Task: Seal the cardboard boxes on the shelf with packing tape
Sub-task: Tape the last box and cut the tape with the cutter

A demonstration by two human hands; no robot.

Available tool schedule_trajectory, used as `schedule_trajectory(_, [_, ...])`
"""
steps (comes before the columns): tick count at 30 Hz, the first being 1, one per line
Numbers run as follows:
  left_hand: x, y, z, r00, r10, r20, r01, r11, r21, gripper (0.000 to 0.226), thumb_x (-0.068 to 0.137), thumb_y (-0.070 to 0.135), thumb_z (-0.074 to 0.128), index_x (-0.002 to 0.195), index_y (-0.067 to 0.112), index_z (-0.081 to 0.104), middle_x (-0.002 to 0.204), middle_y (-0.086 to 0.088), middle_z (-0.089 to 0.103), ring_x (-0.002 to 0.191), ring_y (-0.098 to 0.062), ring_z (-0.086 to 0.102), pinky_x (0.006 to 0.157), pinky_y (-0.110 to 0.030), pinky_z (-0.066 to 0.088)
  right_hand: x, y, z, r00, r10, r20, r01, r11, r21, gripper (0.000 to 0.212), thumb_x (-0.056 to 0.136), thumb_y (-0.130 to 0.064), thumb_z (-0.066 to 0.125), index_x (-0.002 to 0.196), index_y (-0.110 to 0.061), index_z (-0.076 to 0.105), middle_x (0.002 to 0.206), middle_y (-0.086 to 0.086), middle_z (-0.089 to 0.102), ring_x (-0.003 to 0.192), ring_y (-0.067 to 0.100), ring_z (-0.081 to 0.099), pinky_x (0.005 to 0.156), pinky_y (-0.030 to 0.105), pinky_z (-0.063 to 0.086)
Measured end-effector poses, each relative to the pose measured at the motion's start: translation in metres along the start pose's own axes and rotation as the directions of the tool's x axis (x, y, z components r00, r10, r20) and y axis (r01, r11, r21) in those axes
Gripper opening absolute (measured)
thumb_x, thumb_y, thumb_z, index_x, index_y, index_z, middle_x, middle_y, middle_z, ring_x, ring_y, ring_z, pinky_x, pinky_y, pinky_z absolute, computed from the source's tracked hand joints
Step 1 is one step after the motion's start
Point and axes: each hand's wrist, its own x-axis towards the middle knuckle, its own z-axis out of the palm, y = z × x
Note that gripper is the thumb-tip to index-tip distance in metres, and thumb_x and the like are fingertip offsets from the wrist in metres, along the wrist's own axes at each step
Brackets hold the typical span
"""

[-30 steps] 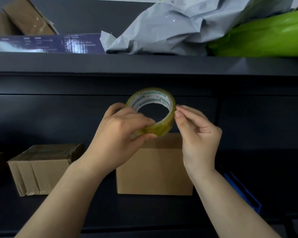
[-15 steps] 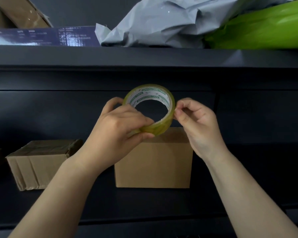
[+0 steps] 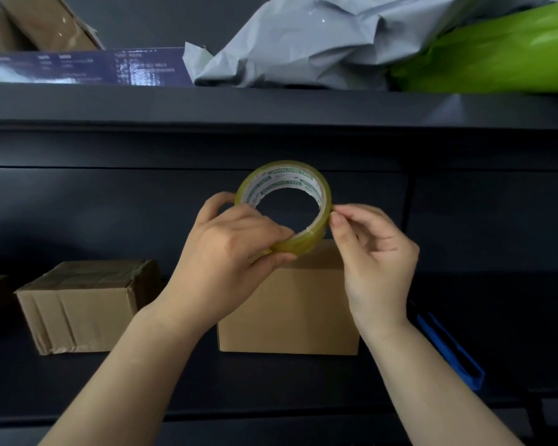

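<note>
Leftmost on the lower shelf (image 3: 78, 391) sits a creased box (image 3: 81, 307), its top covered in brown tape. Next, the left hand (image 3: 229, 255) holds the tape roll (image 3: 284, 204) above the shelf, thumb and fingers curled round the roll's lower left rim. The roll stands on edge, its opening toward the camera, in front of and above the plain box (image 3: 290, 310) at mid-shelf. At the roll's right edge, the right hand (image 3: 374, 252) has its thumb and forefinger pinched together on the outer layer; whether a tape end is lifted cannot be told. Further right, a blue tray (image 3: 451, 352) lies on the shelf. Above, the upper shelf carries a blue carton (image 3: 87, 67), grey bags (image 3: 319, 40) and a green bag (image 3: 496, 53).
</note>
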Motion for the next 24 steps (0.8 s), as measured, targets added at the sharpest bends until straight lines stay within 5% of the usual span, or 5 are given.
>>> schedule_trajectory(4, [0.0, -0.002, -0.005, 1.0, 0.025, 0.009, -0.025, 1.0, -0.004, 0.02, 0.08, 0.03, 0.062, 0.083, 0.014, 0.072, 0.075, 0.006, 0.068, 0.078, -0.01, 0.054, 0.092, -0.044, 0.034, 0.012, -0.001, -0.006, 0.972, 0.135, 0.19, -0.16, 0.979, 0.124, 0.019, 0.08, -0.012, 0.063, 0.081, -0.031, 0.067, 0.08, -0.014, 0.064, 0.08, 0.003, 0.06, 0.071, 0.015, 0.047])
schedule_trajectory(11, [0.0, -0.003, -0.01, 0.998, 0.054, 0.043, -0.053, 0.998, -0.015, 0.02, 0.081, 0.03, 0.061, 0.085, 0.015, 0.073, 0.077, 0.006, 0.068, 0.077, -0.01, 0.055, 0.094, -0.045, 0.032, 0.02, -0.001, -0.009, 0.926, 0.108, 0.362, -0.151, 0.984, 0.093, 0.006, 0.085, -0.021, 0.055, 0.082, -0.022, 0.06, 0.079, -0.017, 0.056, 0.077, 0.001, 0.053, 0.072, 0.015, 0.044])
schedule_trajectory(18, [-0.002, -0.003, 0.004, 1.0, 0.001, -0.008, -0.001, 1.0, -0.018, 0.018, 0.08, 0.029, 0.063, 0.082, 0.013, 0.071, 0.073, 0.005, 0.068, 0.077, -0.009, 0.055, 0.095, -0.041, 0.032, 0.001, 0.005, 0.006, 0.998, 0.015, 0.069, -0.02, 0.997, 0.072, 0.019, 0.087, -0.021, 0.058, 0.104, -0.027, 0.063, 0.099, -0.01, 0.062, 0.094, 0.006, 0.059, 0.08, 0.019, 0.047])
schedule_trajectory(24, [-0.01, -0.003, 0.009, 1.0, -0.019, -0.007, 0.018, 0.997, -0.078, 0.02, 0.082, 0.031, 0.062, 0.087, 0.014, 0.072, 0.075, 0.008, 0.068, 0.079, -0.005, 0.056, 0.095, -0.044, 0.035, -0.006, 0.011, 0.008, 0.998, -0.036, -0.046, 0.04, 0.995, 0.096, 0.016, 0.081, -0.022, 0.066, 0.094, -0.03, 0.072, 0.094, -0.012, 0.066, 0.091, 0.01, 0.063, 0.075, 0.017, 0.049])
